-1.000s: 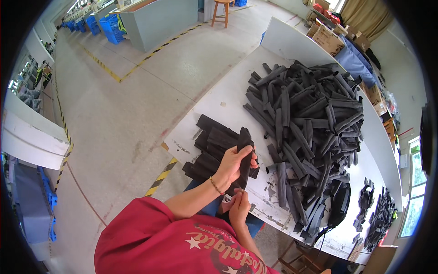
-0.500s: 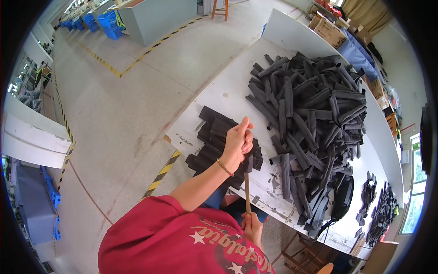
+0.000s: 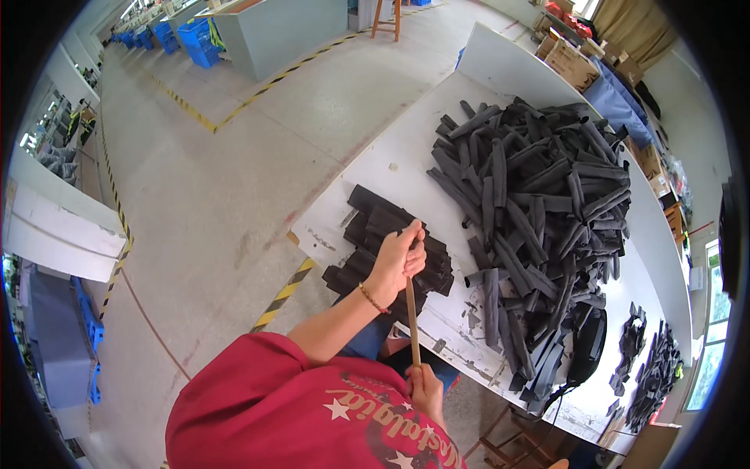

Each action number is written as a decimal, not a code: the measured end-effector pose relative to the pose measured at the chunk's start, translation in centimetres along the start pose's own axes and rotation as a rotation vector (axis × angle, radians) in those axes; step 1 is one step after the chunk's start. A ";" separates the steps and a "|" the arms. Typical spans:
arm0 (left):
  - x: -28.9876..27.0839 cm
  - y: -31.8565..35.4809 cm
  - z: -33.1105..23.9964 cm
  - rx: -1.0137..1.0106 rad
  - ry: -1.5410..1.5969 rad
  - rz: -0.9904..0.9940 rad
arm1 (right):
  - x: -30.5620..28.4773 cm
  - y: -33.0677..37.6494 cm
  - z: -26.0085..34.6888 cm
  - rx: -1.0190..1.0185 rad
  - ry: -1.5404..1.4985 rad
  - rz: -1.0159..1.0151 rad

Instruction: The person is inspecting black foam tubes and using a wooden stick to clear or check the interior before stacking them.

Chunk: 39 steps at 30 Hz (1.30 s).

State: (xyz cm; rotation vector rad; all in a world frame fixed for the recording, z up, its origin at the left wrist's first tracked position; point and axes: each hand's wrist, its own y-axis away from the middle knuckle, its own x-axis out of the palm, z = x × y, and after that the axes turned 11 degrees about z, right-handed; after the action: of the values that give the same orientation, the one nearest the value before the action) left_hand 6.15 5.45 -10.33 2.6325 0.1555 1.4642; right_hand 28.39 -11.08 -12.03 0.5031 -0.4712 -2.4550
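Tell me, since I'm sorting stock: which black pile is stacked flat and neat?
The small stack under the left hand at the table's near corner; the big heap is loose, tangled rolls.

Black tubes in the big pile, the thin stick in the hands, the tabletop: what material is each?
Black tubes: probably foam or soft rubber; matte, slightly bent and slumped.
Thin stick: looks like wood or bamboo; tan, straight, dull, held by left hand and right hand.
Tabletop: white laminate or painted board, scuffed; can't tell which.

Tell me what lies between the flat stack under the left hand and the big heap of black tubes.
In the head view, only bare white table separates the flat black stack from the tube heap.
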 end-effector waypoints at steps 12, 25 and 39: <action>1.6 -3.5 0.2 0.209 0.189 -0.244 | -4.0 -4.1 4.5 -0.361 -0.185 -0.345; 2.8 2.3 2.2 -0.073 -0.636 0.683 | -7.4 -11.8 10.5 -0.722 -0.043 -0.436; -0.8 9.9 5.5 -0.275 -0.817 0.582 | -16.7 -15.4 15.5 -0.574 -0.591 -0.597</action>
State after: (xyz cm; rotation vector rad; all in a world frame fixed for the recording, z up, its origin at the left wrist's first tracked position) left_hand 10.67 -4.72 -12.28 2.8891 -0.8671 0.3183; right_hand 26.78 14.17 -1.23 -0.3959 0.2207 -3.1223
